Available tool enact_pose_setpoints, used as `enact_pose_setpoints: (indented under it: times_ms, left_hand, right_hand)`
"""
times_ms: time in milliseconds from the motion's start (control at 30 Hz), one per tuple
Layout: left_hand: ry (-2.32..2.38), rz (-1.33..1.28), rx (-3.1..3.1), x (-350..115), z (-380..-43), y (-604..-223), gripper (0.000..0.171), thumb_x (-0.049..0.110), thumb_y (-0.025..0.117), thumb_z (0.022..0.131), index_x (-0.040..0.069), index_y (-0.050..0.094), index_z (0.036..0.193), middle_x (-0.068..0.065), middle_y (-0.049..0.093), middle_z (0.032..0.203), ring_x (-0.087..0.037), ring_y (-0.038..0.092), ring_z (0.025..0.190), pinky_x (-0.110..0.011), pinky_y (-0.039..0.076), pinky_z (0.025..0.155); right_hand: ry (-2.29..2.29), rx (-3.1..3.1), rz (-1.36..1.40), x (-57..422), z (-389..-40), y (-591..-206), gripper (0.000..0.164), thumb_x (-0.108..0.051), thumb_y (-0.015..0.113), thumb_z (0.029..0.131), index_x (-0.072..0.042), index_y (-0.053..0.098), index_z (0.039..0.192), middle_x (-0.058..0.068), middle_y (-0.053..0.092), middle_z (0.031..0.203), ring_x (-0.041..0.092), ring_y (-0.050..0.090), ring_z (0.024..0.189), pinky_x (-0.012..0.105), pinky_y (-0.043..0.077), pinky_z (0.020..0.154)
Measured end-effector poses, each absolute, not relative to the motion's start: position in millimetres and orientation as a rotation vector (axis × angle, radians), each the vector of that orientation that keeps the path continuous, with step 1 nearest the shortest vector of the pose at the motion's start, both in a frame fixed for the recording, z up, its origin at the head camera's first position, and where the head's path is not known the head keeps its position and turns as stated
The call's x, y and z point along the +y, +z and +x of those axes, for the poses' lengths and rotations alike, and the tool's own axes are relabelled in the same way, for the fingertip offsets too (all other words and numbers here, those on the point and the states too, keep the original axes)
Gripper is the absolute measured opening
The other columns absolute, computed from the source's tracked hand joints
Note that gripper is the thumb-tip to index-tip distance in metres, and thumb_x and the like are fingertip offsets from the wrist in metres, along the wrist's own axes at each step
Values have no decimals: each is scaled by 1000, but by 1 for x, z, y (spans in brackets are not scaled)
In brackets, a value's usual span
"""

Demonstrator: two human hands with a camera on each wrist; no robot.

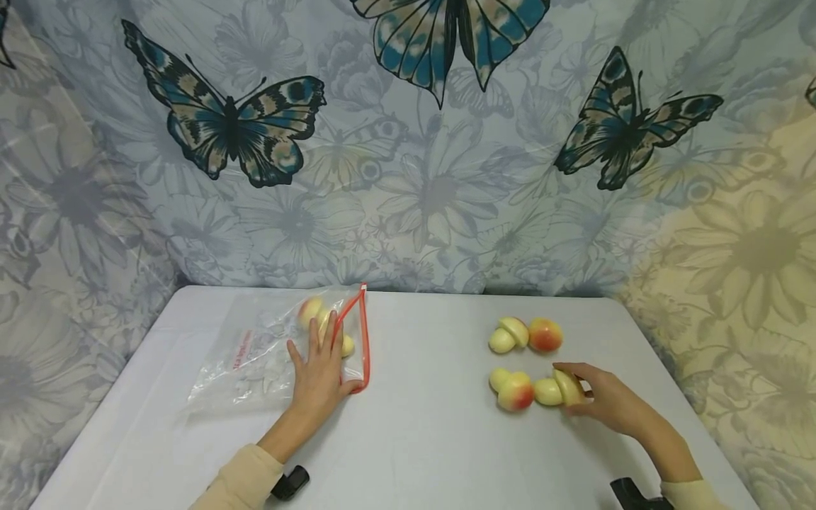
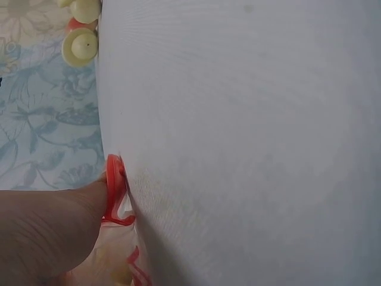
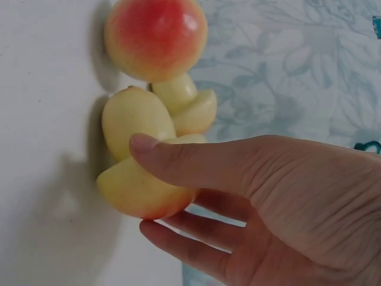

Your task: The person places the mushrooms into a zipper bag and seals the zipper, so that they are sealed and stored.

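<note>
My right hand [image 1: 608,400] curls its thumb and fingers round the cap of a toy mushroom [image 3: 140,187] with a pale yellow stem and a red-tinged cap. That mushroom lies on its side at the right end of the front row. Beside it is another mushroom [image 1: 515,391], and behind them lie a mushroom with its stem showing [image 1: 508,335] and a red-orange cap [image 1: 545,335]. On the left, my left hand [image 1: 319,382] rests with spread, straight fingers on a clear zip bag [image 1: 261,368]. Its thumb touches the bag's red-edged opening [image 2: 113,185]. Mushrooms inside [image 1: 311,312] are partly hidden by the fingers.
A white table [image 1: 421,446] carries everything, its far edge meeting a wall covering [image 1: 440,234] printed with flowers and butterflies. Dark wrist-camera mounts [image 1: 291,483] sit under both forearms. Bare tabletop lies between the bag and the loose mushrooms.
</note>
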State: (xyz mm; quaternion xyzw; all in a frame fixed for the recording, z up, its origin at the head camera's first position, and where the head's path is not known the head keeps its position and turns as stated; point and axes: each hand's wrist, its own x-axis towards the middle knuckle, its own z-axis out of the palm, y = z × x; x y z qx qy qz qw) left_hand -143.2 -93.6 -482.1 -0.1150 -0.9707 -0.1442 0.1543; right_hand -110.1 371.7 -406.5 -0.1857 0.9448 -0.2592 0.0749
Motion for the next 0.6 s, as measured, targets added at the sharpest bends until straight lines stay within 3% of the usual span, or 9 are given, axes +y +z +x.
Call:
enact_pose_setpoints:
  times_ms: [233, 400, 467, 533, 600]
  left_hand:
    - [-407, -333, -2771, -93, -144, -481, 124, 44, 90, 60, -1, 22, 154, -14, 11, 163, -45, 8, 147, -81, 12, 99]
    - [-386, -334, -2764, -93, -145, -481, 124, 47, 89, 60, -1, 23, 154, -14, 12, 163, -45, 10, 146, -81, 13, 99]
    - [-375, -336, -2769, -93, -145, -482, 124, 48, 89, 61, -1, 23, 154, -14, 12, 163, -45, 10, 146, -81, 14, 99]
    - [-376, -335, -2773, -93, -145, -483, 124, 48, 89, 60, -1, 24, 153, -14, 12, 163, -45, 10, 146, -81, 14, 99]
    - [-386, -330, -2777, -93, -144, -483, 123, 47, 89, 60, -1, 24, 153, -14, 12, 163, -45, 9, 146, -81, 13, 99]
  right_hand:
    - [-942, 2875, -588, 377, -108, -415, 67, -8, 85, 70, 8, 56, 129, 28, 58, 125, 28, 58, 106, 39, 57, 76]
    - [-1072, 2878, -532, 383, -106, -420, 67, -8, 85, 72, 9, 55, 129, 32, 55, 125, 52, 58, 104, 35, 58, 74]
    - [-1076, 2886, -511, 385, -104, -419, 67, -8, 85, 72, 9, 54, 129, 33, 54, 125, 56, 58, 104, 34, 58, 73]
    - [-1043, 2930, -495, 387, -103, -416, 68, -10, 85, 72, 8, 55, 130, 31, 56, 124, 47, 61, 102, 32, 58, 72]
    - [-1015, 2973, -505, 387, -104, -410, 68, -11, 86, 72, 6, 55, 130, 30, 56, 124, 24, 63, 104, 30, 58, 71]
